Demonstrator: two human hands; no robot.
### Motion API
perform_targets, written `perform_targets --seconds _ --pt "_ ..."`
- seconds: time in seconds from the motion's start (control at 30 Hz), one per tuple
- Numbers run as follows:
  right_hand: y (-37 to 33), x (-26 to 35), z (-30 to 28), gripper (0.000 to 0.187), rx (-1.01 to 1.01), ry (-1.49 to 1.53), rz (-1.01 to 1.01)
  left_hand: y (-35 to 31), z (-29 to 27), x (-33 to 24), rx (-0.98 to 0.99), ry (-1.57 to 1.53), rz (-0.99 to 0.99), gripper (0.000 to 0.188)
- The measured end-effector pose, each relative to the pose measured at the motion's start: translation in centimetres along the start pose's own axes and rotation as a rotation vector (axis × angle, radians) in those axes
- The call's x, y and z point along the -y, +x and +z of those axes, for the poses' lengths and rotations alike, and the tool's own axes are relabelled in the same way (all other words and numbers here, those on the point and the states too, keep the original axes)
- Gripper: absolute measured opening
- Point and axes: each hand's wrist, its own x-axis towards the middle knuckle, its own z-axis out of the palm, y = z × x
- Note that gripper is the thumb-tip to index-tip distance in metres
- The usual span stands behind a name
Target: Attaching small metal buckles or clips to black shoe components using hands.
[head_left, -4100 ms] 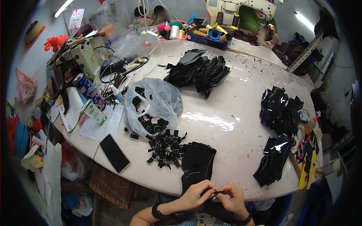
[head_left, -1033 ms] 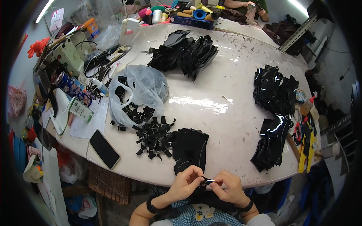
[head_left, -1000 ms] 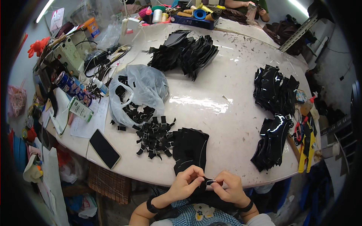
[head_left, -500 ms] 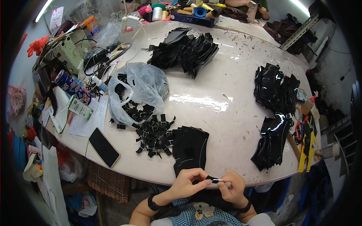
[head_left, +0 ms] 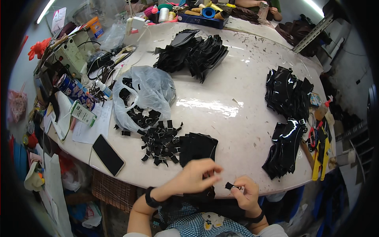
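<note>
Between the thumb and fingers of my right hand (head_left: 246, 193) is a small black strap tab (head_left: 230, 185), its end sticking out to the left. My left hand (head_left: 197, 173) hangs free with its fingers apart, over the near part of a stack of flat black leather-like pieces (head_left: 199, 146) at the table's front edge. Left of that stack lies a loose heap of small black buckle straps (head_left: 160, 144) with bright metal frames. More such straps show through the mouth of a translucent plastic bag (head_left: 160, 89) just behind the heap.
A larger pile of black pieces (head_left: 191, 53) lies at the back of the white table (head_left: 233, 142). Shiny black pieces with buckles (head_left: 286, 93) are stacked on the right, near yellow-handled pliers (head_left: 321, 154). A phone (head_left: 107, 155) lies front left. Thread spools (head_left: 208, 12) stand far back.
My left hand has let go of the strap tab and moved up and left, its fingers spreading. My right hand keeps the tab, now turned a little and slightly further right.
</note>
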Motion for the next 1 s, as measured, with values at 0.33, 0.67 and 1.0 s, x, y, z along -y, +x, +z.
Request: perform_targets --seconds 0.33,0.67,1.0 --pt "-0.6 -0.9 -0.2 0.005 -0.005 0.007 0.056 3.8 -2.3 5.5 -0.278 0.902 0.188 0.019" --pt "-0.6 -0.5 -0.9 0.005 -0.032 0.037 0.017 -0.1 -3.3 -3.0 0.02 -0.536 -0.249 0.017" --pt "1.2 1.6 0.3 0.006 0.133 0.027 -0.011 -2.9 0.5 -0.5 -0.008 -0.402 -0.242 0.02"
